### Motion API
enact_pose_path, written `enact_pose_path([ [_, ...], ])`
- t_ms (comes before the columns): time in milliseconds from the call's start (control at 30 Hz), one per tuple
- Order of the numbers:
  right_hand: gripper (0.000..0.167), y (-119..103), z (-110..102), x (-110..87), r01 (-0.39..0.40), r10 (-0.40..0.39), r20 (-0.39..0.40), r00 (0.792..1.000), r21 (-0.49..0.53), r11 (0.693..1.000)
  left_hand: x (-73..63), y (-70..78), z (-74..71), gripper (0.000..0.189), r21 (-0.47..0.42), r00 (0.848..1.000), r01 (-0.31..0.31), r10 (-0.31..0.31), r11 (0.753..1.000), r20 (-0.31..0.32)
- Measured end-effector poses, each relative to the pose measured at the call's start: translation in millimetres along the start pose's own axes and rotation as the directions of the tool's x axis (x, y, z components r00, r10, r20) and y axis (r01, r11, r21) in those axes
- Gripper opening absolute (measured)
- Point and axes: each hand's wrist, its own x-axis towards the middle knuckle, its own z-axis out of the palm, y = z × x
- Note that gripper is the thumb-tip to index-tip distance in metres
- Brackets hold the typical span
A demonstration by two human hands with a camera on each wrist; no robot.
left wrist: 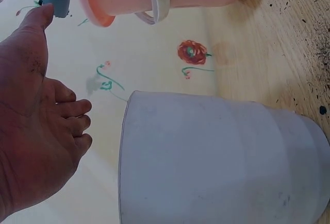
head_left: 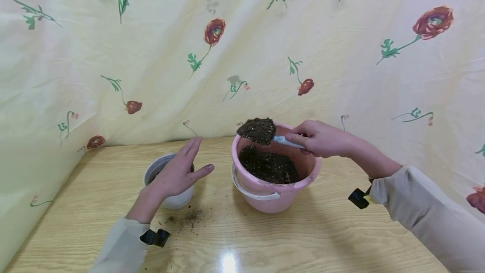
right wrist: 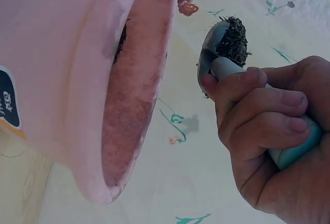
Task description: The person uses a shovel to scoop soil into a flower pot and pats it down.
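My right hand (head_left: 322, 139) grips the pale blue handle of a garden trowel (head_left: 281, 140), its blade heaped with dark soil (head_left: 257, 130). The trowel is above the left part of the rim of a pink bucket (head_left: 261, 199), which holds more soil (head_left: 269, 167). In the right wrist view, fingers (right wrist: 268, 131) curl round the handle. My left hand (head_left: 176, 176) extends above a whitish plastic pot (head_left: 178, 201), fingers fairly straight and thumb apart, holding nothing. It covers most of the pot's mouth; the left wrist view shows the pot's outer wall (left wrist: 206, 157).
Spilled soil (head_left: 189, 217) lies on the wooden table (head_left: 303, 247) in front of the pot. A white bucket handle (head_left: 257, 196) hangs down the bucket's front. Behind the table hangs a flowered cloth (head_left: 163, 54), which also covers the left side.
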Motion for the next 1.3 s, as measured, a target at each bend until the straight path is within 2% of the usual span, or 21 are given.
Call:
enact_pose_path([
  [267, 0.043, -8.8, 2.0, 8.6, 0.059, -0.060, -0.024, 0.998, -0.048, 0.997, -3.9, -3.9, -1.1, 0.099, -0.012, 1.000, 0.010, -0.010, 1.000, -0.026],
  [467, 0.040, -12.9, 5.3, 18.1, 0.116, -0.118, -0.021, 0.993, -0.084, 0.990, -7.0, -8.5, 0.3, 0.108, 0.014, 0.999, 0.001, -0.001, 1.000, -0.034],
  [700, 0.036, -21.3, 10.0, 31.2, 0.117, -0.119, -0.012, 0.993, -0.096, 0.989, -11.5, -16.8, 1.1, 0.116, 0.037, 0.997, -0.028, 0.031, 0.999, -0.076],
  [933, 0.027, -33.3, 17.5, 41.3, 0.134, -0.134, 0.011, 0.991, -0.041, 0.990, -17.3, -21.8, -1.7, 0.120, 0.058, 0.996, -0.002, 0.007, 0.998, -0.092],
  [1300, 0.027, -50.4, 24.4, 51.2, 0.150, -0.150, 0.059, 0.987, 0.009, 0.989, -25.1, -30.4, -7.8, 0.122, 0.028, 0.995, 0.044, -0.042, 0.999, -0.087],
])
